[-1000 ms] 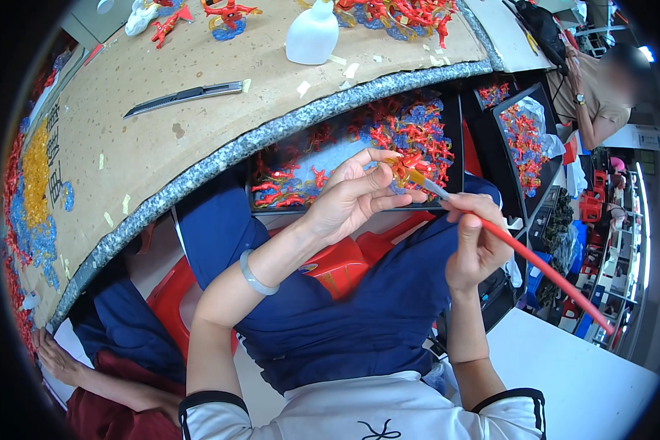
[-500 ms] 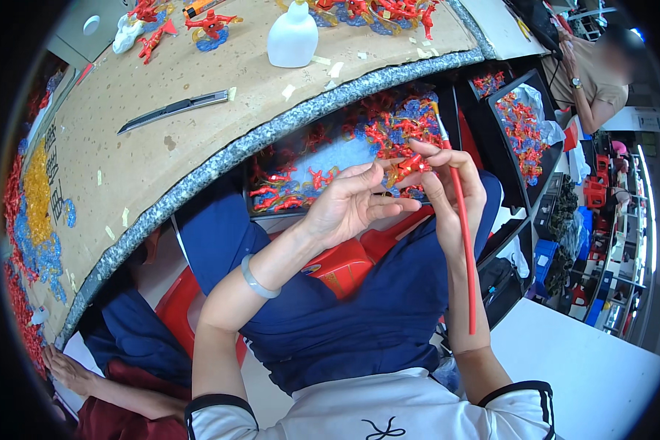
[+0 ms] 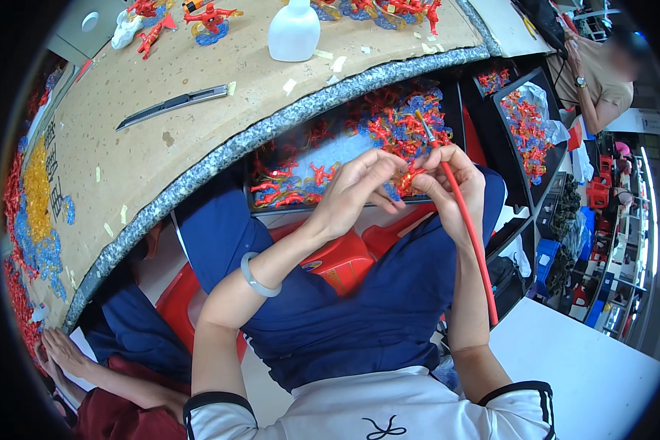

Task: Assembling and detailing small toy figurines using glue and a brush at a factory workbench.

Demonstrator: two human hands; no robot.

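Above my lap, a small red toy figure [image 3: 409, 177] with a bit of blue sits between my two hands. My left hand [image 3: 356, 187] has its fingers curled at the figure's left side, with a pale bangle [image 3: 256, 276] farther up that arm. The thumb and fingers of my right hand [image 3: 458, 192] pinch the figure from the right. That same hand also grips a paintbrush [image 3: 468, 220] with a long red handle, its bristles pointing up and away. Fingers cover much of the figure. Past my hands, an open dark tray [image 3: 323, 207] holds many red, blue and yellow figures.
On the board-covered table [image 3: 220, 139] lie a utility knife [image 3: 172, 107] and a white bottle [image 3: 294, 33], with more figures [image 3: 211, 23] behind. Coloured parts [image 3: 40, 202] are heaped at far left, near a co-worker's hands [image 3: 66, 352]. Another tray [image 3: 524, 136] stands right; a person [image 3: 601, 81] is beyond.
My left hand has closed in on the figure, its fingers more curled. The brush has tilted, bristles leftward and handle end rightward. The co-worker's second hand has come into view at lower left.
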